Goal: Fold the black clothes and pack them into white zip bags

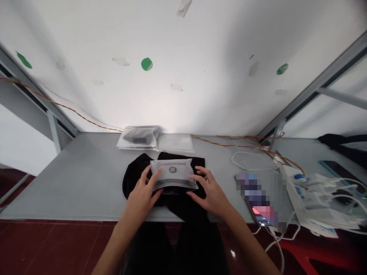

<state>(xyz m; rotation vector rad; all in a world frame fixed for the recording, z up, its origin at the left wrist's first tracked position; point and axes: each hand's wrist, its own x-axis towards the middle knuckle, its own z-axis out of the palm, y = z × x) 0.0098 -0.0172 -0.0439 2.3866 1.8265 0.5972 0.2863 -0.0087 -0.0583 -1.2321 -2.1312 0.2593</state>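
A frosted plastic bag [177,176] with upside-down dark lettering and a round logo lies over black cloth [183,208] near the front of the shelf. Something dark shows through its near edge. My left hand [145,191] grips the bag's left end, fingers on top and thumb low at the near edge. At the right end, my right hand [208,189] has its fingers curled on the bag, with the thumb below. Behind them sit a filled frosted bag [140,136] with a dark label and a flatter translucent bag [175,143].
To the right lie a phone [258,202] with a pixelated screen, a clear plastic piece [254,160], and white cables over a white box [309,206]. Red and yellow wires [229,145] run along the back wall. Grey metal frame posts [53,131] bound the shelf [83,179].
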